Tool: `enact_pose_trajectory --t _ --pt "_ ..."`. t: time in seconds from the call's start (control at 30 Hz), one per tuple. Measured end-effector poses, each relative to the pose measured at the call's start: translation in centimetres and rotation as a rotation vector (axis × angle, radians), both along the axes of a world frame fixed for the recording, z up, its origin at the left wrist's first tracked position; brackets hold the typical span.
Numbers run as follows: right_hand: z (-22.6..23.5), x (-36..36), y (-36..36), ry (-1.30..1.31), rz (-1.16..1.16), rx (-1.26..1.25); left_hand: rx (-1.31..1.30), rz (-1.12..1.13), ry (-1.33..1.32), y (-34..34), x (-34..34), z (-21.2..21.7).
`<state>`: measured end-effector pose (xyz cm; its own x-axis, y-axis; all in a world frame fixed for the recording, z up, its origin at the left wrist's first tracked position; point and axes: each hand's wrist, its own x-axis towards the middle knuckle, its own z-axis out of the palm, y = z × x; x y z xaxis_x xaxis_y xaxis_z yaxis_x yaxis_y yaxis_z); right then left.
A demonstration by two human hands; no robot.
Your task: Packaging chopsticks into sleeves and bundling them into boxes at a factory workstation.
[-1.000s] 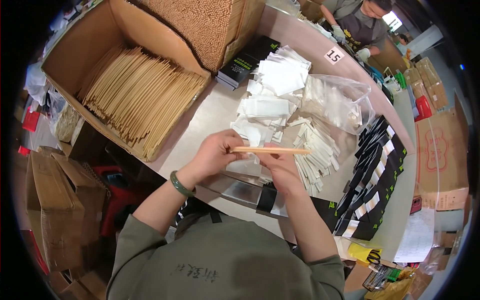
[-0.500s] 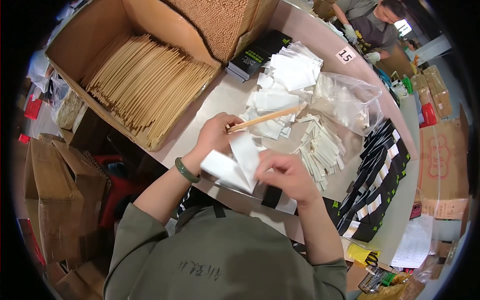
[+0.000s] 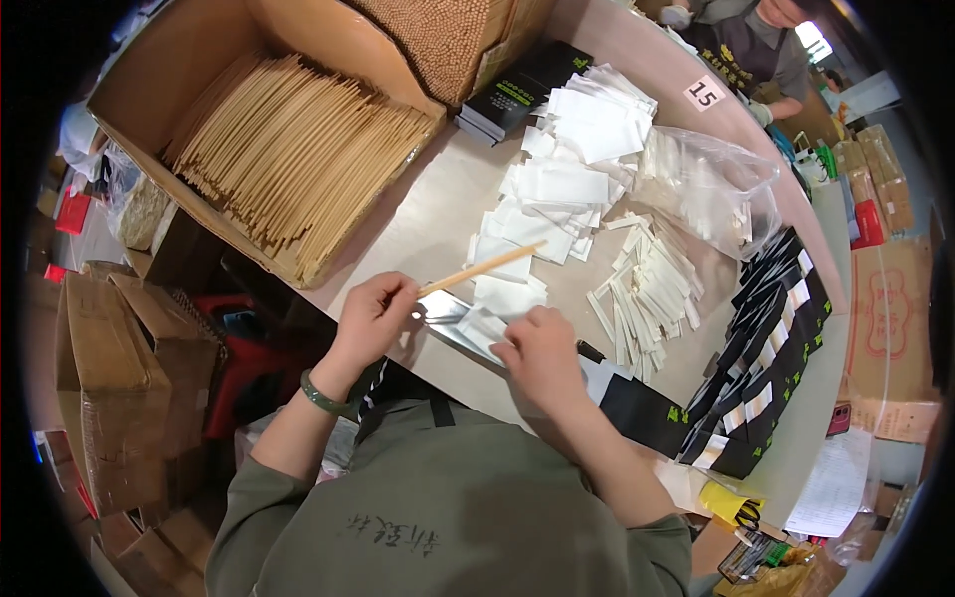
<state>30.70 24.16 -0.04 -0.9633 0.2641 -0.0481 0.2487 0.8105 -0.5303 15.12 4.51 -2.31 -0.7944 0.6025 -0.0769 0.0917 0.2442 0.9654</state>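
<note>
While left hand (image 3: 373,316) pinches wooden chopsticks (image 3: 481,269), right hand (image 3: 537,350) closed on clear sleeve (image 3: 460,320) at table (image 3: 438,199) edge.

Both forearms come up from the lower edge in olive-green sleeves pushed back to about the elbow, converging toward the middle of the view. The left hand (image 3: 373,318) is curled, thumb and fingers pinched together, palm turned inward, with a green band around its wrist. The right hand (image 3: 542,353) lies close beside it, knuckles up, fingers bent downward and closed in a light grip. The two hands are near each other but not touching.
</note>
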Motion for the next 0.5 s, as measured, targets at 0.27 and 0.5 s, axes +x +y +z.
enact_pose_trajectory --t 0.27,0.5 --pt "2.9 2.4 0.8 0.247 0.087 0.136 0.006 -0.271 -0.085 -0.4 -1.7 1.2" --pt "2.1 7.9 2.3 0.179 0.042 0.053 -0.295 -0.481 0.167 -0.4 -3.7 2.4"
